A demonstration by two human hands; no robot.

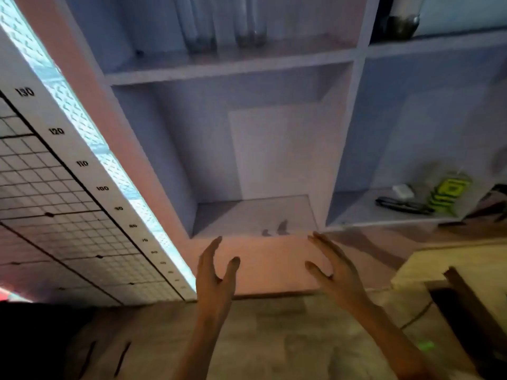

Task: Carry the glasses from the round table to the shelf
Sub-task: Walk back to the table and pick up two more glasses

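A white shelf unit point(227, 71) fills the view in front of me. Two clear glasses point(196, 26) point(251, 23) stand side by side on its upper middle board, and a third glass point(403, 21) stands in the upper right compartment. My left hand point(215, 272) and my right hand point(332, 266) hang below the middle compartment, both open, palms facing each other, fingers spread, holding nothing. The middle compartment point(255, 212) holds nothing. The round table is out of view.
A measuring board point(82, 187) with a grid and numbers leans at the left. The lower right compartment holds dark eyeglasses point(403, 205), a small white case point(402, 191) and yellow-green tags point(450, 194). A pale wooden table corner point(452, 267) juts in at the right.
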